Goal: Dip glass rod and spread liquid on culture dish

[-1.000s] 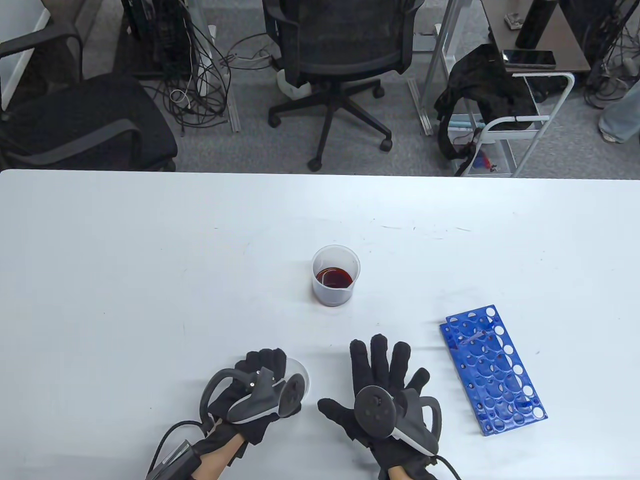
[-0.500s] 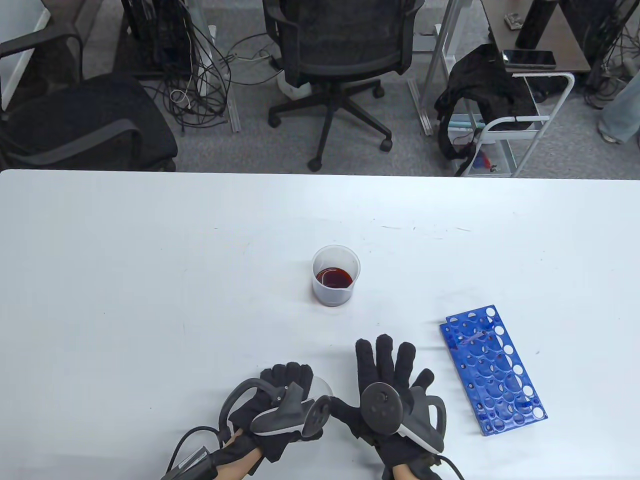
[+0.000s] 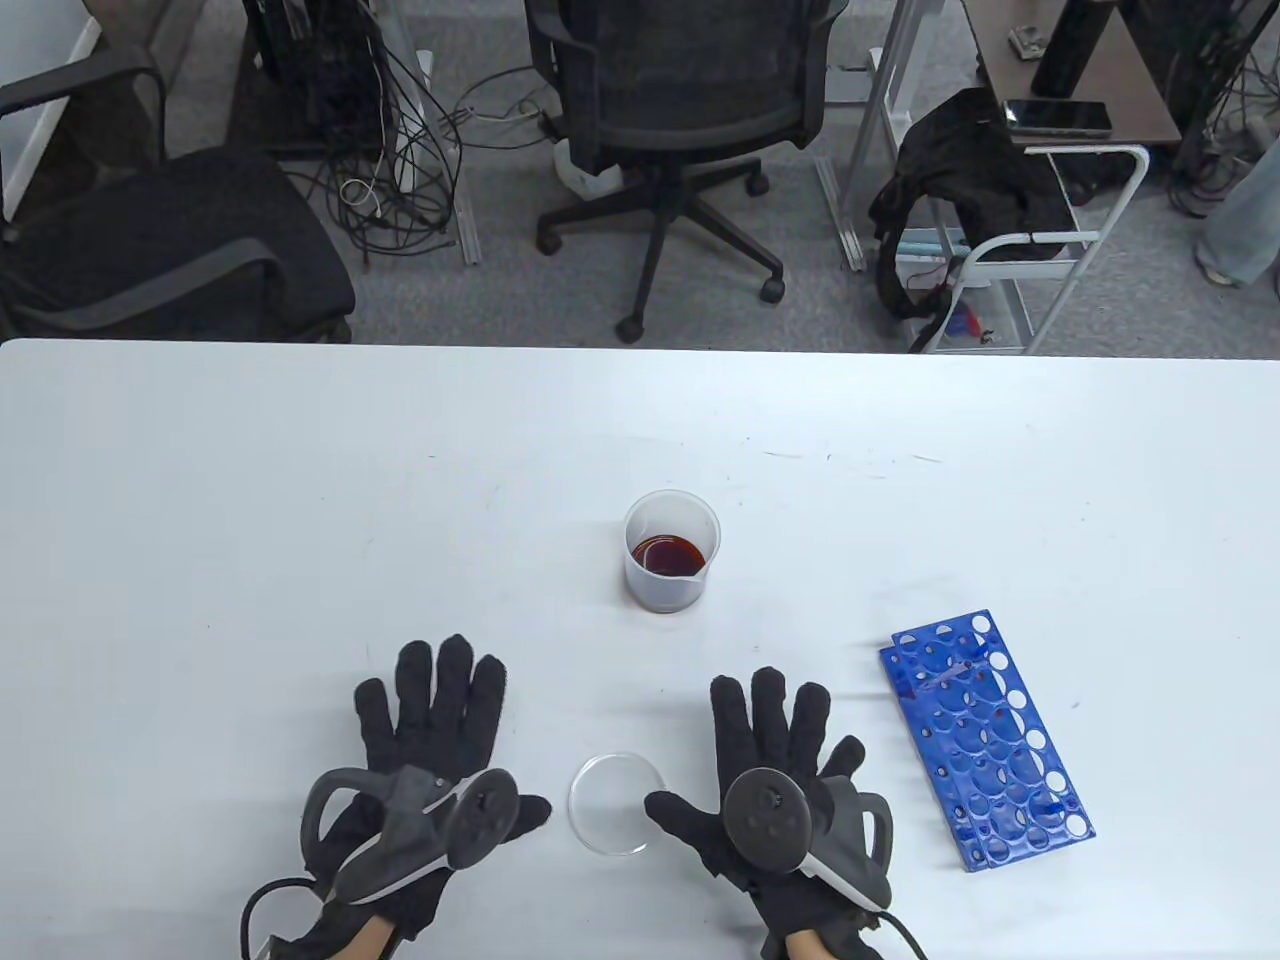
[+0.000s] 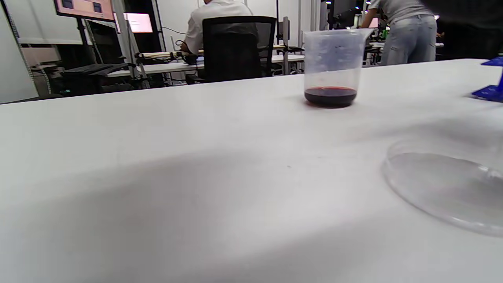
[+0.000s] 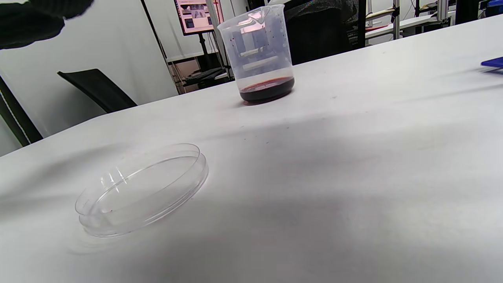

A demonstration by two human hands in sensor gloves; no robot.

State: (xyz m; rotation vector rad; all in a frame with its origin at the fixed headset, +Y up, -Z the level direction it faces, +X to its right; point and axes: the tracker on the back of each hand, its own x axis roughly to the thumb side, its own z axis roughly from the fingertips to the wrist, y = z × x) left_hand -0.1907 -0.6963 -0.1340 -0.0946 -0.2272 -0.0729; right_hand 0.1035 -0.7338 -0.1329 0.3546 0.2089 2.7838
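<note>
A clear culture dish (image 3: 617,803) lies on the white table (image 3: 250,520) between my two hands; it also shows in the left wrist view (image 4: 448,184) and the right wrist view (image 5: 143,188). A clear beaker (image 3: 672,550) with dark red liquid stands behind it, also in the wrist views (image 4: 332,67) (image 5: 261,51). My left hand (image 3: 430,720) lies flat and spread, left of the dish, holding nothing. My right hand (image 3: 775,735) lies flat and spread, right of the dish, its thumb close to the rim. I see no glass rod clearly.
A blue test tube rack (image 3: 985,740) lies flat to the right of my right hand; a thin pale object rests on its top end. Office chairs (image 3: 690,110) and a cart (image 3: 1010,230) stand beyond the table's far edge.
My left hand held the dish and carried it right, then let it go on the table and moved left, fingers now spread flat. My right hand shifted only slightly.
</note>
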